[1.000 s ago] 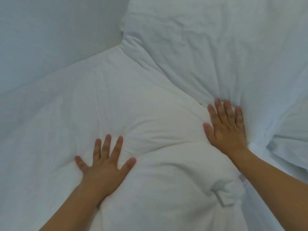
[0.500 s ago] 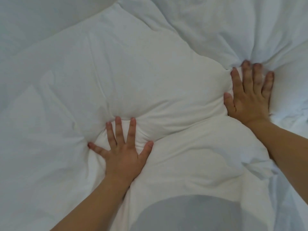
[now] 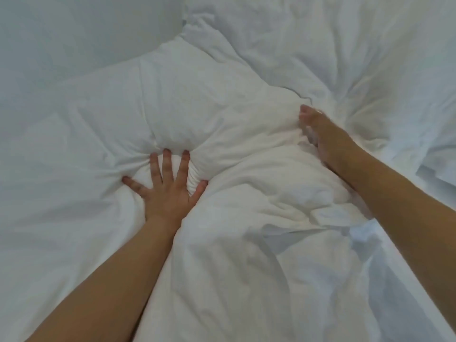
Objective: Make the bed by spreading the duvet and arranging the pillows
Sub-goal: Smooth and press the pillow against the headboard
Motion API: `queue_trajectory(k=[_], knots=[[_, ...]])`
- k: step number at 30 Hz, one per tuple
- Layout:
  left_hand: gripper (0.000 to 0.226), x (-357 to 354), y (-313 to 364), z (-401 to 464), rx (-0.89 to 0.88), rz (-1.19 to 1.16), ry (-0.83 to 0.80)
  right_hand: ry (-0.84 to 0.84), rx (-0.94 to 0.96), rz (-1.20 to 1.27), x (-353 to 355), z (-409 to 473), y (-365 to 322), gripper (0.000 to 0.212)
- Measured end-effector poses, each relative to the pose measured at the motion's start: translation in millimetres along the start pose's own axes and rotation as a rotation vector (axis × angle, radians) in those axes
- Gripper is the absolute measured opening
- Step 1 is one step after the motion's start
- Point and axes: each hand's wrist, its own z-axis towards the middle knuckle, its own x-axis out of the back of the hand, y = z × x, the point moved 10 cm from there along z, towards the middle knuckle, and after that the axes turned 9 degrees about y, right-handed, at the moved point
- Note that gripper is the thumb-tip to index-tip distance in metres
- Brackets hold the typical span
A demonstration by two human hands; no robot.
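- The left hand (image 3: pixel 170 191) lies palm down with its fingers (image 3: pixel 183 166) straight and fanned wide, tips sunk into the near edge of a white pillow (image 3: pixel 209 104), so the cloth puckers in folds around them.
- That splay reads as a push or flattening press, spreading the load so the soft filling moves as one mass and does not bulge past a single finger.
- The right hand (image 3: pixel 325 137) is blurred at the pillow's right end; its fingers look straight and close together, edge-on against the fabric, though I cannot tell whether any of them hook into a fold.
- Placed at that end, it probably steers or tucks the pillow while the left hand drives it toward the head of the bed.
- The pillow sits near the far left corner of the bed, its far end close to the pale wall (image 3: pixel 74 33), with a second pillow (image 3: pixel 333 40) just beside it on the right.
- The duvet (image 3: pixel 246 267) lies bunched and creased under both forearms, along the near part of the bed; it is not yet spread.
- Open room is slim toward the wall and the neighbouring pillow, wider toward the near edge, where the duvet could be drawn flat.
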Motion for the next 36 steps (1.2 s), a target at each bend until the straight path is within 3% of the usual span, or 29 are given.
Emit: queue_trajectory(k=[1,2,5,6,8,9,10,11,13,15,18,20,23,25,27,29,31,33,36], knots=[[0.080,-1,-3,0,0.006,0.006,0.004,-0.076,0.056,0.030,-9,-23,-13,0.064],[0.080,-2,-4,-1,0.007,0.003,-0.016,-0.122,0.101,-0.102,-17,-48,-17,0.066],[0.078,11,4,-12,0.033,-0.054,-0.123,-0.180,0.218,-0.692,-28,-89,13,0.062],[0.077,32,13,-22,0.053,-0.158,-0.108,-0.185,0.235,-0.812,-26,-92,25,0.057],[0.073,114,23,-61,0.059,-0.582,0.133,-0.175,0.150,-0.790,-13,-95,37,0.076],[0.076,156,33,-91,0.030,-0.779,0.121,-0.180,0.110,-0.766,-9,-94,36,0.078],[0.084,186,53,-127,-0.058,-0.838,-0.011,-0.211,0.075,-0.744,-9,-95,33,0.071],[0.093,207,75,-167,-0.186,-0.732,-0.178,-0.265,0.047,-0.742,-9,-95,28,0.062],[0.095,219,106,-229,-0.469,-0.379,-0.277,-0.321,-0.052,-0.708,-7,-97,15,0.054],[0.069,195,113,-245,-0.538,-0.213,-0.287,-0.354,-0.137,-0.689,-1,-101,8,0.059],[0.025,185,106,-255,-0.611,-0.424,-0.385,-0.315,-0.170,-0.775,0,-116,1,0.079],[0.009,190,104,-279,-0.682,-0.575,-0.522,-0.274,-0.224,-0.786,-1,-134,6,0.076],[0.013,194,95,-297,-0.757,-0.651,-0.686,-0.223,-0.281,-0.834,0,-156,4,0.068],[0.032,201,73,-292,-0.858,-0.660,-0.712,-0.229,-0.311,-0.982,1,-158,-13,0.070],[0.042,224,28,-254,-0.900,-0.665,-0.432,-0.255,-0.335,-1.111,-1,-162,-38,0.067],[0.047,231,-47,-194,-0.781,-0.507,-0.021,-0.167,-0.172,-1.057,-16,-167,-81,0.055],[0.057,213,-146,-131,-0.363,-0.322,0.116,0.009,0.126,-0.800,-43,-187,-146,0.052],[0.066,144,-221,-118,-0.005,-0.176,-0.138,0.040,0.291,-0.575,-87,-230,-193,0.062],[0.075,52,-281,-179,0.159,-0.113,-0.427,-0.041,0.337,-0.509,-173,-293,-198,0.068]])
